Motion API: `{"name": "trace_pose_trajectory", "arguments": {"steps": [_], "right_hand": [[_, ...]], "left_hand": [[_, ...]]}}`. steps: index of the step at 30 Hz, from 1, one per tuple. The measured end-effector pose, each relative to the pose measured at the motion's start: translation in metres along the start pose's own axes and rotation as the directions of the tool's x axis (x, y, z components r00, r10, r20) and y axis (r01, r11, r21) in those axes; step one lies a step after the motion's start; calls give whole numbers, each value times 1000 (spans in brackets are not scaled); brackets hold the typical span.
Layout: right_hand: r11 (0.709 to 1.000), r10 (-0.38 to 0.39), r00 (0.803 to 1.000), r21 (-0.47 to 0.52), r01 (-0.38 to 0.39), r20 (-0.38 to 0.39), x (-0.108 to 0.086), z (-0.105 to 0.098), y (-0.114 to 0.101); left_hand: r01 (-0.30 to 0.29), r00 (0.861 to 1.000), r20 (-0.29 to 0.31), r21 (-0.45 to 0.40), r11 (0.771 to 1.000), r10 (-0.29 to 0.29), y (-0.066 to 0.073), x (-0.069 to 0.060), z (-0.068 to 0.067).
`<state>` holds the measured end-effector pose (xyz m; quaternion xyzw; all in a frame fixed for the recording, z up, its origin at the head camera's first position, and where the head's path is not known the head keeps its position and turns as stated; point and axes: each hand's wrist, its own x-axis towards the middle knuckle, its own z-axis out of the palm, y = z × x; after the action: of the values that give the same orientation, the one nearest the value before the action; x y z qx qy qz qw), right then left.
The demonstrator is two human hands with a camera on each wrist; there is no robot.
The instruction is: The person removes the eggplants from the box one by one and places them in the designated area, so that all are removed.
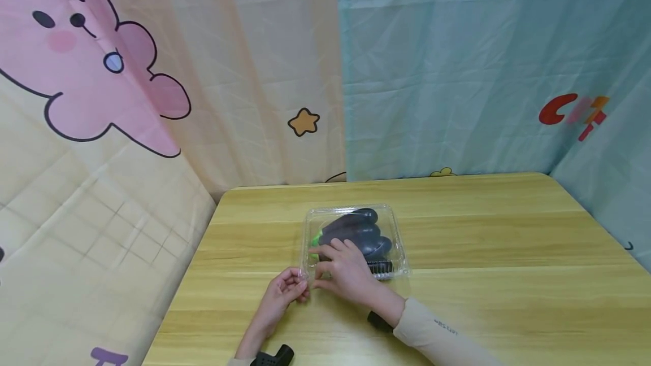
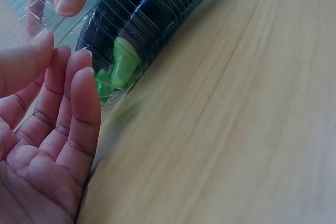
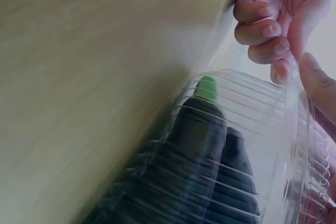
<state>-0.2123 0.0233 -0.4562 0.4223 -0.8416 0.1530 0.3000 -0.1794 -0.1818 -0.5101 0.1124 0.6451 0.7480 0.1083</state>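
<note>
Working the clear box (image 1: 399,242) w/ eggplants (image 1: 353,234), prob un/latching; L hand (image 1: 281,297) fingers pinch a corner, R hand (image 1: 347,271) fingers can't tell. Next needs steady pressure imo.

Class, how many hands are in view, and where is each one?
2: the left hand at the near left corner of the clear container, the right hand over its near side.

One box (image 1: 399,236), two hands (image 1: 285,293) (image 1: 346,273)
At least three eggplants (image 1: 351,236) inside, one table (image 1: 508,298) beneath, two wrist cameras (image 1: 274,357) (image 1: 379,322) near.
</note>
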Motion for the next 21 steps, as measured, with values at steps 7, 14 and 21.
{"name": "trace_pose_trajectory", "arguments": {"steps": [7,14,21], "right_hand": [[998,49,999,35,-49,-4,-1,1,-1],[999,-29,992,36,33,-120,-5,6,-3],[998,-51,992,22,54,-112,-6,10,-4]], "left_hand": [[-25,1000,16,12,1000,25,0,0,1],[-13,1000,-7,24,1000,13,0,0,1],[-9,1000,-12,33,999,10,1,0,2]]}}
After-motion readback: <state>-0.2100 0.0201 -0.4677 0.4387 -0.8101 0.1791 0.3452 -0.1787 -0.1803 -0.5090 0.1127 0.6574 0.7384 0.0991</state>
